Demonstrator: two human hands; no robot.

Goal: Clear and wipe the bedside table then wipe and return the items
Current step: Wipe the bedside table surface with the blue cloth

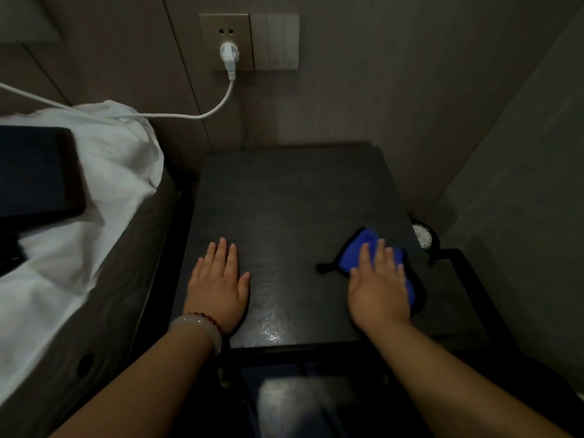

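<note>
My left hand (218,286) is flat on the dark wooden bedside table (284,191), straight fingers (222,251) and all, near the front left corner. My right hand (379,286) is pressing a bright blue cloth (363,245) onto the table's right side, kinda blurry. There's a pale bangle (205,330) on my left wrist. Over on the bed, a flat black rectangular device (38,172) lies on the rumpled white sheet (120,159). A white plug (229,55) sits in the wall socket (208,30), and its white cable (177,115) runs off over the bed. A small round white dial (422,238) peeks out just past the table's right edge.

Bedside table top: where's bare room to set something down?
Free: back half of the bedside table up to the wall, and the middle strip between left hand and right hand. Crowded: front right, under the blue cloth.
</note>
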